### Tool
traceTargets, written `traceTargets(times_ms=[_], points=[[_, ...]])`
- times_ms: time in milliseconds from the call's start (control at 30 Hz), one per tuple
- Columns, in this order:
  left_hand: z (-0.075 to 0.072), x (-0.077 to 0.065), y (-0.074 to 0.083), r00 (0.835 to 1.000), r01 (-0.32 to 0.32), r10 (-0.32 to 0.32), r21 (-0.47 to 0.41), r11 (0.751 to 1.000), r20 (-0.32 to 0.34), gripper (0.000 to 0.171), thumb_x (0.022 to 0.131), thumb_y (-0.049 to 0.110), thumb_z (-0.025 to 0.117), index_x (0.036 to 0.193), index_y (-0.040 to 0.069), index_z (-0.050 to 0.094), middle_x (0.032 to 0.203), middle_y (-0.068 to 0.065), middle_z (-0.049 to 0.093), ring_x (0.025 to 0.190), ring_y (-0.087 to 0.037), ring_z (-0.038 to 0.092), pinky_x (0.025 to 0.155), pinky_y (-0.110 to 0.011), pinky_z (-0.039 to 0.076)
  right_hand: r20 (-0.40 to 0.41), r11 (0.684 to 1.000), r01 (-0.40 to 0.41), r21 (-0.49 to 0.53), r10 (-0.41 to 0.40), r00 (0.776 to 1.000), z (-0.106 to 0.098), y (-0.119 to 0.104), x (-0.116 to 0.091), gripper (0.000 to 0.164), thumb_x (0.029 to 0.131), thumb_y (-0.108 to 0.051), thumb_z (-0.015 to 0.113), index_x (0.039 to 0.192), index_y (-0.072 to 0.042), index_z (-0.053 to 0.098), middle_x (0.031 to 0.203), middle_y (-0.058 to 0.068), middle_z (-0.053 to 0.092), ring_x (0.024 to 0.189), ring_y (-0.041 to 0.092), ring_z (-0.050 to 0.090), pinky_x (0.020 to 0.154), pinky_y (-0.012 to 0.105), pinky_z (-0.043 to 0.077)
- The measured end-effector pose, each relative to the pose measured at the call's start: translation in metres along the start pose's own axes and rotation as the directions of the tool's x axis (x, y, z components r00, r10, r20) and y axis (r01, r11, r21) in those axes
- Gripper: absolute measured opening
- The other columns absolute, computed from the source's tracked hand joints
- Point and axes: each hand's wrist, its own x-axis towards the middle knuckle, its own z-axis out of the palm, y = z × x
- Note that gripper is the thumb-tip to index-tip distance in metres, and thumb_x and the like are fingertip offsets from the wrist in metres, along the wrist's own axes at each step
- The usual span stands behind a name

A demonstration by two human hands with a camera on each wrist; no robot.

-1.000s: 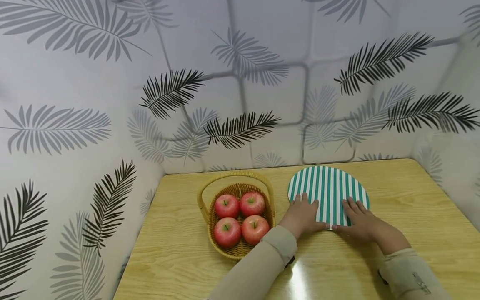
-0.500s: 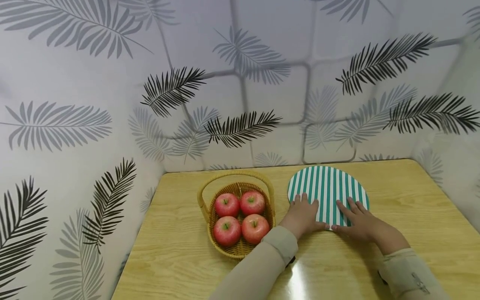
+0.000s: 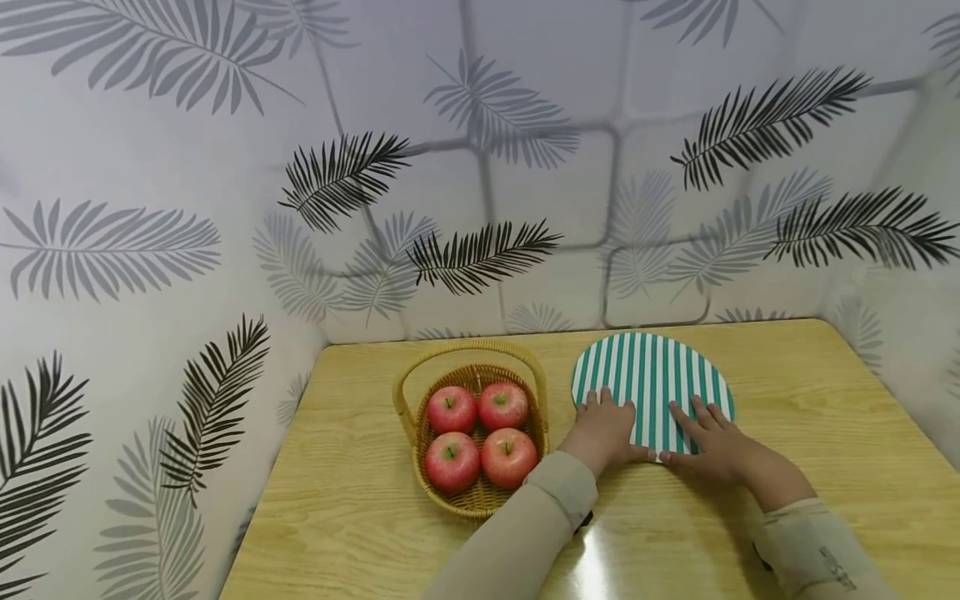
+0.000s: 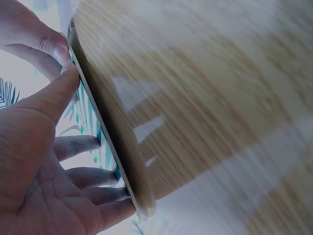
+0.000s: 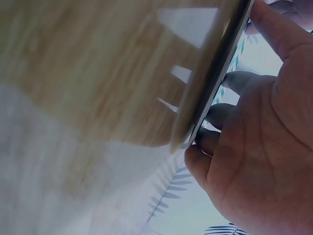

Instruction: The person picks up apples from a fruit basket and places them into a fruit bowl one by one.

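A round placemat (image 3: 652,375) with green and white stripes lies on the wooden table. My left hand (image 3: 606,432) rests on its near left part with the fingers spread. On the near right part lies my right hand (image 3: 716,446), its fingers also spread and fairly straight. The two thumbs point toward each other and nearly meet at the mat's near edge. In the left wrist view, the fingertips (image 4: 110,177) touch the striped face, and the mat's thin edge shows side-on. The right wrist view shows the other hand's fingertips (image 5: 215,115) along that edge.
Left of the mat stands a wicker basket (image 3: 480,502) with a tall handle, holding several red apples (image 3: 453,462). My left forearm passes close by its right side. Leaf-patterned walls (image 3: 540,275) border the table (image 3: 337,467) at the back and sides.
The right index finger has shifted slightly left on the mat. The mat and both hands sit marginally further left in view; the basket and apples otherwise look the same.
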Motion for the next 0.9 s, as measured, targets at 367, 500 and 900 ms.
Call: traceTargets(times_ms=[367, 500, 900], points=[[-0.002, -0.01, 0.001, 0.999, 0.036, -0.036, 0.014, 0.999, 0.028, 0.086, 0.093, 0.072, 0.068, 0.161, 0.022, 0.049, 0.169, -0.014, 0.041, 0.158, -0.034, 0.037, 0.126, -0.046, 0.042, 0.013, 1.0, 0.005, 0.011, -0.005, 1.0, -0.002, -0.014, -0.007, 0.102, 0.099, -0.072, 0.056, 0.17, -0.008, 0.022, 0.17, 0.042, 0.004, 0.152, 0.07, 0.003, 0.11, 0.092, 0.016], [-0.002, -0.013, 0.002, 0.998, 0.05, -0.05, 0.016, 0.999, 0.033, 0.086, 0.092, 0.072, 0.069, 0.16, 0.024, 0.05, 0.168, -0.012, 0.042, 0.158, -0.033, 0.037, 0.126, -0.046, 0.042, 0.025, 1.0, -0.004, 0.011, 0.003, 1.0, -0.006, -0.026, -0.015, 0.102, 0.1, -0.068, 0.059, 0.168, -0.002, 0.023, 0.169, 0.043, 0.003, 0.151, 0.071, 0.002, 0.11, 0.092, 0.018], [0.003, -0.016, 0.004, 0.995, 0.09, -0.09, 0.001, 0.996, 0.032, 0.085, 0.093, 0.07, 0.07, 0.16, 0.023, 0.05, 0.169, -0.012, 0.042, 0.158, -0.034, 0.036, 0.126, -0.049, 0.041, 0.01, 1.0, 0.023, 0.013, -0.023, 1.0, -0.006, -0.034, -0.02, 0.1, 0.1, -0.065, 0.061, 0.167, -0.001, 0.024, 0.168, 0.044, 0.005, 0.151, 0.071, 0.004, 0.111, 0.091, 0.017]])
